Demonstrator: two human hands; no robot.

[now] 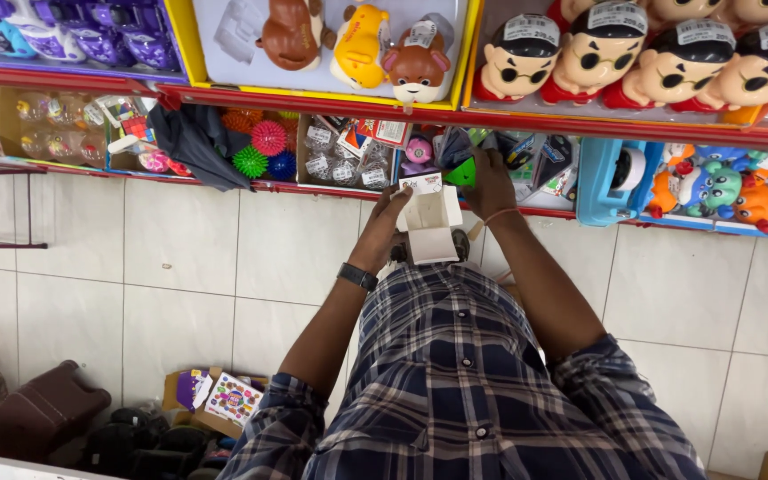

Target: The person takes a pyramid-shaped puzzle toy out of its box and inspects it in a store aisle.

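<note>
My left hand (388, 220) holds a small white cardboard box (431, 224) with its flaps open, in front of my plaid shirt. A dark watch sits on that wrist. My right hand (489, 182) reaches up to the low shelf and grips a small green toy (462, 173) among packaged items in a shelf bin (526, 164). A thin band is on my right wrist.
Red-edged shelves (313, 96) carry spiky balls (267, 140), animal figures (415, 62), round-headed dolls (597, 58) and a blue boxed toy (615, 178). The floor is white tile. At the lower left lie a cardboard box with printed packs (224, 397) and dark bags (46, 409).
</note>
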